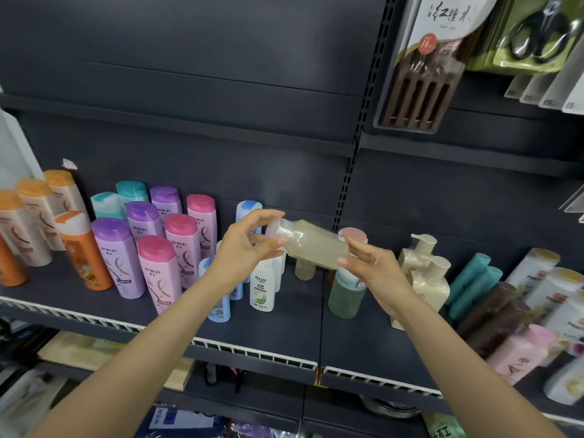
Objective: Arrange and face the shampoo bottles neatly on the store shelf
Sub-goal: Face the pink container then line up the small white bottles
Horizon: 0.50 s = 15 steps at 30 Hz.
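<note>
Dark grey metal shelving (284, 314) with a white slotted front rail fills the frame, its board crowded at left with purple, pink and orange shampoo bottles (158, 248). At centre, a clear cylindrical bottle (311, 245) of pale cloudy liquid lies tilted in the air above the board. The left hand (249, 245) pinches its cap end and the right hand (369, 263) grips its base.

A pack of dark wooden chopsticks (420, 90) is hanging at the upper right, with a carded pair of black scissors (537, 36) hanging just beside it on green backing. A scrap of white paper (69, 164) is sticking to the dark back panel (205, 52). Blurred packaged goods (177, 420) are lying on the lower level below.
</note>
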Each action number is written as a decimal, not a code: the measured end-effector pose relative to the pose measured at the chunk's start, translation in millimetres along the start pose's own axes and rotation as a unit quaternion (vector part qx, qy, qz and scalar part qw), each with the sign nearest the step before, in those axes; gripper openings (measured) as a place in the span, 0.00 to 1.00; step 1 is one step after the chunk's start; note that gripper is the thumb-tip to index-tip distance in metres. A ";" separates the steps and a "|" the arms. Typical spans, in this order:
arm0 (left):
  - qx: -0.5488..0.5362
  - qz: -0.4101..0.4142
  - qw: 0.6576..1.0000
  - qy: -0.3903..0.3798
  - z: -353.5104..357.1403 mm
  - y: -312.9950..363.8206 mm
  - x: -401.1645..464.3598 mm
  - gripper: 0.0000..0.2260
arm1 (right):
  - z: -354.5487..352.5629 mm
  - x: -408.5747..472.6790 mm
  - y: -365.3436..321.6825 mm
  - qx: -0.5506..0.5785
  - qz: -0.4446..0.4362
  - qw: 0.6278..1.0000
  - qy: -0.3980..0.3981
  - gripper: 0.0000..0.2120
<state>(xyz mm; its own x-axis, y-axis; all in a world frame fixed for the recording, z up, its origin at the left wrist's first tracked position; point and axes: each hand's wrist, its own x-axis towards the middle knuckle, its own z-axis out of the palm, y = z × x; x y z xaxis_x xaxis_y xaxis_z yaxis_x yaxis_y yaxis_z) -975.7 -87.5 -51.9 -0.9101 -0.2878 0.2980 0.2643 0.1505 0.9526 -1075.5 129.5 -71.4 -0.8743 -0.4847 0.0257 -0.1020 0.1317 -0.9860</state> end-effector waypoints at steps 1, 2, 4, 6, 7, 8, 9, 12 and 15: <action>0.009 0.000 1.000 0.003 2.5 -2.2 3.1 0.15 | -0.6 3.4 1.3 -0.014 0.000 1.000 0.017 0.24; 0.025 0.002 1.000 0.008 5.3 -4.4 6.4 0.15 | -1.4 7.0 1.4 -0.030 -0.001 0.999 0.033 0.23; 0.092 0.010 0.996 0.021 11.1 -11.8 15.1 0.14 | -4.6 14.2 0.9 -0.089 -0.003 0.994 0.060 0.19; 0.166 0.013 0.986 0.027 17.2 -20.8 25.3 0.15 | -10.9 22.9 3.5 -0.200 -0.003 0.977 0.067 0.19; 0.192 0.016 0.981 0.022 21.1 -26.7 30.7 0.15 | -14.5 27.1 5.7 -0.262 -0.003 0.963 0.064 0.19; 0.220 0.018 0.975 0.011 25.2 -34.7 36.1 0.15 | -17.7 31.5 8.1 -0.318 -0.006 0.946 0.059 0.19; 0.254 0.020 0.967 -0.005 30.0 -42.6 40.8 0.15 | -21.0 36.0 11.0 -0.358 -0.004 0.932 0.053 0.19; 0.347 0.012 0.936 -0.054 43.8 -69.6 51.0 0.15 | -28.0 51.7 24.6 -0.408 0.008 0.912 0.036 0.20; 0.379 -0.016 0.920 -0.098 54.9 -93.4 58.8 0.14 | -30.9 67.0 40.6 -0.444 0.004 0.896 -0.011 0.24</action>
<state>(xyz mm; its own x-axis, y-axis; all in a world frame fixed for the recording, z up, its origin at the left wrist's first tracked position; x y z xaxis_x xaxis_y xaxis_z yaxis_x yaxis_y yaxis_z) -1071.4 -66.5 -126.6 -0.9734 -0.1381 0.1831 0.0060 0.7828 0.6222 -1152.9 129.1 -104.6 -0.8681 -0.4963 0.0064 -0.4418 0.7668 -0.4657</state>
